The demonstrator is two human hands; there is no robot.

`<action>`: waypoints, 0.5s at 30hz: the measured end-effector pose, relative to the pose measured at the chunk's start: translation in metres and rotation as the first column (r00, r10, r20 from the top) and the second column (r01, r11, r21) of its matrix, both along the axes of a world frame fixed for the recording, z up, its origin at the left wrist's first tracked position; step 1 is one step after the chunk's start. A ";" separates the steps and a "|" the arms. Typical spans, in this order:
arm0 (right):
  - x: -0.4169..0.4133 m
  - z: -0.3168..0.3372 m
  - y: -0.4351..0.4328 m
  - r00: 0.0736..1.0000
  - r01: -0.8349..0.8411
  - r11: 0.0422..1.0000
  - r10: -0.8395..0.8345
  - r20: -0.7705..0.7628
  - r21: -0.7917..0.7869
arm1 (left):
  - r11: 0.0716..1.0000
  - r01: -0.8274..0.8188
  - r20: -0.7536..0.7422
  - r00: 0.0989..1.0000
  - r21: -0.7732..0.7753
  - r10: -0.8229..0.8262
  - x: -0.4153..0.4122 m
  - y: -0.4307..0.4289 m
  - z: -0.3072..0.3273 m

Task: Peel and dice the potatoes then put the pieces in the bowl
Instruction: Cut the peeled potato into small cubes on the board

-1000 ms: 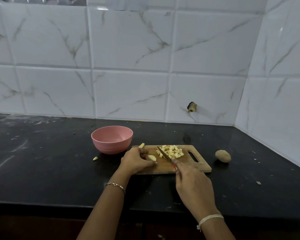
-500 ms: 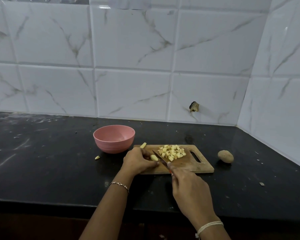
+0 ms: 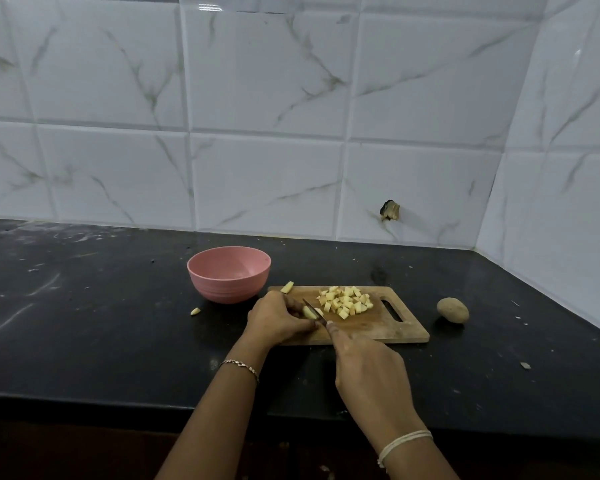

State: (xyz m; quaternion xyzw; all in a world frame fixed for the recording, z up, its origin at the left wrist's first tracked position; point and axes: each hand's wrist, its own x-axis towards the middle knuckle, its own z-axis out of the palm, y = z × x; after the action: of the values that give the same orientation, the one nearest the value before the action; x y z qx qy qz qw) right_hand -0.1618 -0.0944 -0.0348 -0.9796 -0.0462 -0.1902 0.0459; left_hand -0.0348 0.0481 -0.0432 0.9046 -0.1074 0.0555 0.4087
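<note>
Shifted left since a second ago, the knife (image 3: 313,309) is meeting the potato chunk (image 3: 308,313) my left hand (image 3: 278,318) is pinching near the cutting board's (image 3: 388,328) left edge. My right hand (image 3: 368,368) is clenching its handle, hiding it. Diced pieces (image 3: 345,303) are lying mid-board, pink bowl (image 3: 227,289) beyond.

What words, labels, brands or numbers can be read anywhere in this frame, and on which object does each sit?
None: no text shows anywhere. The pink bowl, the cutting board, the knife in the right hand, the potato piece held by the left hand, the whole potato, the wall tiles and the counter are all unmarked.
</note>
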 end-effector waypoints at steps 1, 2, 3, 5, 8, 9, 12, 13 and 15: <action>0.001 0.002 0.001 1.000 -0.006 1.000 0.006 -0.007 -0.012 | 1.000 0.005 0.004 1.000 0.006 -0.005 0.000 0.000 0.000; 0.002 0.004 0.001 1.000 -0.012 1.000 0.011 -0.015 -0.022 | 1.000 0.007 0.004 1.000 0.010 -0.007 0.000 0.000 -0.001; 0.003 0.006 0.002 1.000 -0.018 0.999 0.017 -0.022 -0.032 | 1.000 0.009 0.003 1.000 0.012 -0.009 0.000 0.000 -0.001; 0.005 0.010 0.004 0.999 -0.034 0.998 0.033 -0.022 -0.051 | 1.000 0.009 0.006 1.000 0.014 -0.009 0.001 0.001 -0.001; 0.009 0.015 0.010 0.998 -0.062 0.995 0.060 -0.035 -0.079 | 0.999 0.009 0.013 1.000 0.031 -0.009 0.001 0.000 -0.001; 0.011 0.018 0.012 0.997 -0.072 0.994 0.068 -0.041 -0.079 | 0.999 0.010 0.012 1.000 0.032 -0.010 0.001 0.000 -0.001; 0.012 0.023 0.012 0.996 -0.079 0.995 0.076 -0.048 -0.066 | 1.000 -0.004 0.009 1.000 0.016 0.004 0.000 0.000 0.000; 0.011 0.024 0.011 0.996 -0.081 0.995 0.078 -0.051 -0.065 | 1.000 -0.012 0.009 1.000 0.013 0.012 0.000 0.000 -0.001; 0.008 0.026 0.009 0.995 -0.083 0.995 0.080 -0.057 -0.057 | 1.000 -0.025 0.009 1.000 0.007 0.025 0.000 -0.001 -0.001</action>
State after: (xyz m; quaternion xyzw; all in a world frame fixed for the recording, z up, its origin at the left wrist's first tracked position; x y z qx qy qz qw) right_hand -0.1541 -0.0855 -0.0088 -0.9827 -0.0906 -0.1597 0.0257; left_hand -0.0345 0.0474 -0.0444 0.9072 -0.0979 0.0644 0.4041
